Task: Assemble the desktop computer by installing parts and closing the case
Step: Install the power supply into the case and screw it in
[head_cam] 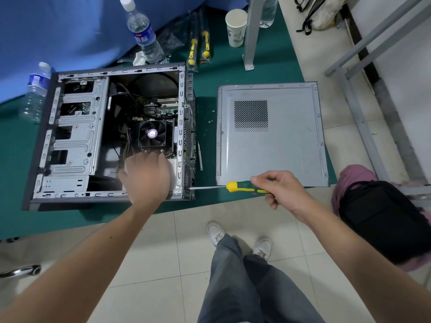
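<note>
- Head view is showing the open computer case (70, 141) lying on its side at the left of the frame, on the green mat (233, 73), with its opening facing up.
- Right hand (279, 190), at lower centre-right, is gripping the screwdriver (242, 186) with fingers curled round the green and yellow handle.
- Its long axis is running almost level across the frame, the shaft pointing left, and the tip is meeting the rear face of the case at its lower right corner, just beside the power supply (173, 173).
- Left hand (145, 176) is reaching down into the case at that same corner, fingers fairly straight and close together, lying over the pale box of the power supply. It looks to be pressing rather than gripping, though blur is hiding the fingertips.
- So I'd judge the step in hand is screwing the power supply to the rear wall: the left hand steadying the box from inside while the right drives in from outside. I cannot make out a screw at the tip.
- Inside the case, the fan (152, 134) is sitting just above the left hand, with the grey drive cage filling the left half.
- Side panel (279, 148) is lying flat at the right of the frame, well apart from the case, not yet fitted.
- Small loose screws (210, 121) are lying on the mat between case and panel.
</note>
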`<action>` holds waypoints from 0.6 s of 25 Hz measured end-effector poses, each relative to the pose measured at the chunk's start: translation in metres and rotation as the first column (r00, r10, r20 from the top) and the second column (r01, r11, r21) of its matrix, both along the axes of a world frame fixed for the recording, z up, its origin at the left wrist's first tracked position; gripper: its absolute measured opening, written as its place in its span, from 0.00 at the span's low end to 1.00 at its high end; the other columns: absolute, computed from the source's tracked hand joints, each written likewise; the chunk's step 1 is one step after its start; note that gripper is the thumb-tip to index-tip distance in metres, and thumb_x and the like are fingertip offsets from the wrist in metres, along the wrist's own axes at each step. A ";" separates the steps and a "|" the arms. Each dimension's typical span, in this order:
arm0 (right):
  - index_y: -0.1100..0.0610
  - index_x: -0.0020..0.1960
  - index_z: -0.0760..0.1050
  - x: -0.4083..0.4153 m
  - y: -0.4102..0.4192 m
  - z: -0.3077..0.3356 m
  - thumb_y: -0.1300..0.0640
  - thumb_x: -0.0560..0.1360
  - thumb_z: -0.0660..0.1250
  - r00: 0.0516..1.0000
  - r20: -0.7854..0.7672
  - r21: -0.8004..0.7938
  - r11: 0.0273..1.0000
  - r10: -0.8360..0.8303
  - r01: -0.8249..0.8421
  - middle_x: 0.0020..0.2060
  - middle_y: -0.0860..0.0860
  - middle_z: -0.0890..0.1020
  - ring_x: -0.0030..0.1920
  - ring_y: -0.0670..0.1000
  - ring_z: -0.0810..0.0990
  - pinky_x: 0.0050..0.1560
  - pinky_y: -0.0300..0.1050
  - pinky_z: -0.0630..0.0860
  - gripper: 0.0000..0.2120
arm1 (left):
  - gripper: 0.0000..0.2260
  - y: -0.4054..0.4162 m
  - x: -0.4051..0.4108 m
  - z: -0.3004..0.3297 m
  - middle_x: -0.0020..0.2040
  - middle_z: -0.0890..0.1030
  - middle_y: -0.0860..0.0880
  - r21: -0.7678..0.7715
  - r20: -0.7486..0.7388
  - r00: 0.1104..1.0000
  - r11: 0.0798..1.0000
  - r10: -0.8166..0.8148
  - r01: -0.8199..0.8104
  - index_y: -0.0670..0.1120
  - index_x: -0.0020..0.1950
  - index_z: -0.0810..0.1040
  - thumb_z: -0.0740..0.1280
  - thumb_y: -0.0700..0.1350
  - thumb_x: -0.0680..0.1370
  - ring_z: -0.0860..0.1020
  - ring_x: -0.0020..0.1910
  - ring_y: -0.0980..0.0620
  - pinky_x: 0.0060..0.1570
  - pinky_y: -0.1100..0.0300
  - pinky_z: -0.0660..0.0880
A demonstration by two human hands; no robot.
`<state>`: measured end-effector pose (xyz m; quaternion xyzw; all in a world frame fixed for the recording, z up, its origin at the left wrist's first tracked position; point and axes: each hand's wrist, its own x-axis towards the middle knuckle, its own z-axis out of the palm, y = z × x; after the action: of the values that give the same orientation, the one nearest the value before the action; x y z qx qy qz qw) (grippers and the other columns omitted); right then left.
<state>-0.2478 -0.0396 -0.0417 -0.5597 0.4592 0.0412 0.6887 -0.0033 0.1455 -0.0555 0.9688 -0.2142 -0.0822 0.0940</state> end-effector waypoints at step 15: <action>0.56 0.41 0.79 0.008 0.006 0.000 0.41 0.75 0.67 0.992 -0.086 -0.114 0.988 0.090 -0.099 0.33 0.51 0.83 0.24 0.48 0.70 0.26 0.40 0.69 0.18 | 0.18 0.000 -0.001 0.002 0.54 0.76 0.50 0.001 -0.003 1.000 1.000 -0.001 0.001 0.50 0.46 0.76 0.50 0.56 0.82 0.66 0.62 0.46 0.63 0.39 0.61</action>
<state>-0.2402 -0.0339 -0.0419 -0.6185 0.4610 0.0690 0.6326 -0.0041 0.1458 -0.0539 0.9685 -0.2147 -0.0840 0.0938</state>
